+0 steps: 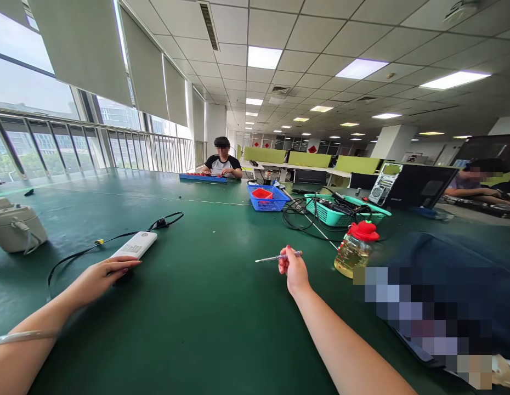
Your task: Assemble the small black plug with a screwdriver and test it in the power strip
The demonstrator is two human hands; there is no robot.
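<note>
My right hand (294, 272) is closed on a thin screwdriver (275, 257) with a clear handle, held level above the green table with its tip pointing left. My left hand (102, 277) lies flat with fingers stretched out, resting on the near end of a white power strip (135, 244). A black cable (115, 238) runs from the strip in a loop to the left and back toward a plug at the rear.
The green table (205, 323) also holds a red-capped jar of yellow liquid (356, 249), a teal basket of cables (337, 211), a blue basket (266, 198), a computer case (407, 186) and a white appliance (14, 225). People sit at the far end and far right.
</note>
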